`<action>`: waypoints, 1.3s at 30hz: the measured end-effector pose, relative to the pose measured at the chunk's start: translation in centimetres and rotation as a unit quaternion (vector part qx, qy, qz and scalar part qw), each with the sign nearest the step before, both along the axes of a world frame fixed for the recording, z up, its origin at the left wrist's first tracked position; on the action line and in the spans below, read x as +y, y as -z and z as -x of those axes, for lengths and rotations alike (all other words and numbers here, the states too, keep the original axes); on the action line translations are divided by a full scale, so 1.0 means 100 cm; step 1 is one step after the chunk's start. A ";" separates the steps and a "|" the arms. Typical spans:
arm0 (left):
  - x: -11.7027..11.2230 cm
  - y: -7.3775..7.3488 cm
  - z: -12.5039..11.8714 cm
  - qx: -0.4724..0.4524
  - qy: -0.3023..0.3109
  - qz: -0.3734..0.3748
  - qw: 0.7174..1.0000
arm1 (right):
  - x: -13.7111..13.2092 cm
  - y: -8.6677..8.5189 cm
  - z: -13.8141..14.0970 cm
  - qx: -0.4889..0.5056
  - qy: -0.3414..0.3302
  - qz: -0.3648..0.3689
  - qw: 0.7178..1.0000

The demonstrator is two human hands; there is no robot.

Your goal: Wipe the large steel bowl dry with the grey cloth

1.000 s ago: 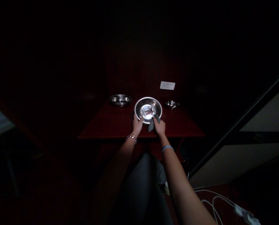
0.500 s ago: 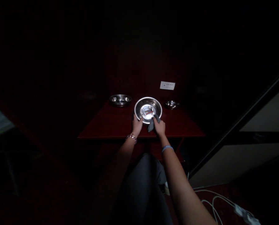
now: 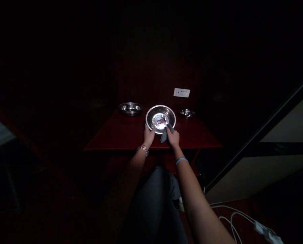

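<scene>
A shiny metal basin (image 3: 155, 114) with a label on its inner bottom is tilted toward me over the table. My left hand (image 3: 148, 136) is closed on its lower left rim, thumb over the edge. At the lower right rim, my right hand (image 3: 173, 137) pinches a grey cloth (image 3: 164, 136) against the basin; part of the cloth hangs below the rim. Behind to the left, a wider metal basin (image 3: 130, 109) stands upright on the table. A smaller metal bowl (image 3: 186, 113) sits at the back right.
The dark red table (image 3: 110, 137) ends at a front edge just before my knees. A white wall socket (image 3: 182, 92) is on the back wall. White cables and a power strip (image 3: 267, 232) lie on the floor at lower right. Surroundings are very dark.
</scene>
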State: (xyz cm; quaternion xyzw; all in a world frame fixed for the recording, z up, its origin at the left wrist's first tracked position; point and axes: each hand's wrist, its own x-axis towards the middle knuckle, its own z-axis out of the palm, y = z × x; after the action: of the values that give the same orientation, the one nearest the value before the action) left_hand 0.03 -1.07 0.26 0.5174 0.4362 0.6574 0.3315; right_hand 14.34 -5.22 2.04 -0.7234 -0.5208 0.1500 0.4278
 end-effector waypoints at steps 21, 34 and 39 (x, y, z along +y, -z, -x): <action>0.001 0.002 0.000 0.004 0.001 -0.006 1.000 | 0.000 0.000 0.000 0.007 -0.004 0.001 1.000; 0.005 0.005 0.000 -0.001 0.003 -0.011 1.000 | 0.002 0.001 -0.001 0.005 -0.004 -0.003 1.000; 0.006 0.006 0.000 -0.010 0.001 -0.027 1.000 | 0.003 0.002 -0.001 -0.003 -0.002 0.000 1.000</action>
State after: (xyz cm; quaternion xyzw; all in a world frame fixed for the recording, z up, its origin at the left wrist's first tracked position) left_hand 0.06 -0.52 -0.37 0.5204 0.4144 0.6735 0.3224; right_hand 14.46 -4.93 1.86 -0.7225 -0.5239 0.1487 0.4259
